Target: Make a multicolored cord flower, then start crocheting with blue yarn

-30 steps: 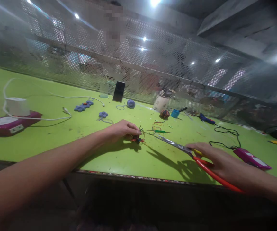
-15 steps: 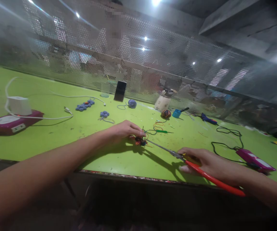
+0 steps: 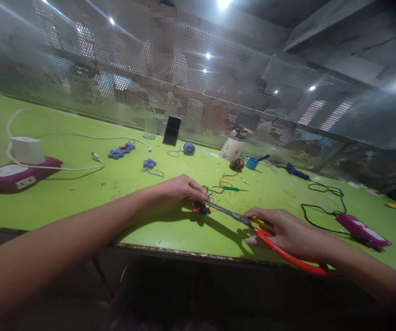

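Pinched in my left hand (image 3: 183, 187) is a small crocheted piece of multicoloured yarn (image 3: 201, 209), dark with orange and blue strands, just above the green table. My right hand (image 3: 285, 227) grips a pair of scissors (image 3: 274, 248) with red and yellow handles. Their blades point left, nearly together, with the tips at my left fingertips; whether a strand lies between them is too small to see. Loose yarn trails from the piece towards a green-handled crochet hook (image 3: 231, 189) and a multicoloured yarn ball (image 3: 237, 164) behind it.
Blue crocheted flowers (image 3: 121, 151), a single blue flower (image 3: 149, 163) and a blue yarn ball (image 3: 189, 148) lie farther back. A phone (image 3: 172, 130) leans near the mesh screen. Power strips (image 3: 363, 230) with cables lie at both sides. The table's front edge (image 3: 184, 252) is close.
My right hand has brought the scissors left, and the blades have come closer together at my left fingertips. My left hand and the yarn piece have shifted only slightly.
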A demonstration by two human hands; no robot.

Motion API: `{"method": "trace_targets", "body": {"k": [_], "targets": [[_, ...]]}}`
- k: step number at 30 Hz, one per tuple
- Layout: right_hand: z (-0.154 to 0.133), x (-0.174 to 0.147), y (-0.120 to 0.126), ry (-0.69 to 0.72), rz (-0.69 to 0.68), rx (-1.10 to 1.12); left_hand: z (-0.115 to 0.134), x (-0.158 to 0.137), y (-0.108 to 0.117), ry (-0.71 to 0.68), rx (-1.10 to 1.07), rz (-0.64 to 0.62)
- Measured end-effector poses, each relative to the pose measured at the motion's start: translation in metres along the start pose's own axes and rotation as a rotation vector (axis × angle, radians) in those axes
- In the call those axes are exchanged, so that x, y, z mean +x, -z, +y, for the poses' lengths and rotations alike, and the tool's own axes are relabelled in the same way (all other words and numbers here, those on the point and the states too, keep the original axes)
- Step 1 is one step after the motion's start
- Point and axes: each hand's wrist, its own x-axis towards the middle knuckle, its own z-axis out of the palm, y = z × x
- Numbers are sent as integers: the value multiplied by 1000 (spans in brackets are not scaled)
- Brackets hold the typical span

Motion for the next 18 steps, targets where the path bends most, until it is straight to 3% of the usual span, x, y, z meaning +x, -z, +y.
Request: {"method": "trace_targets", "body": {"k": [13,18], "targets": [[-9,-3,-7,-20,35,-94,2,-1,-3,22,8,1],[-9,-3,-12,20,118,-172,-2,5,2,-2,-6,115]]}}
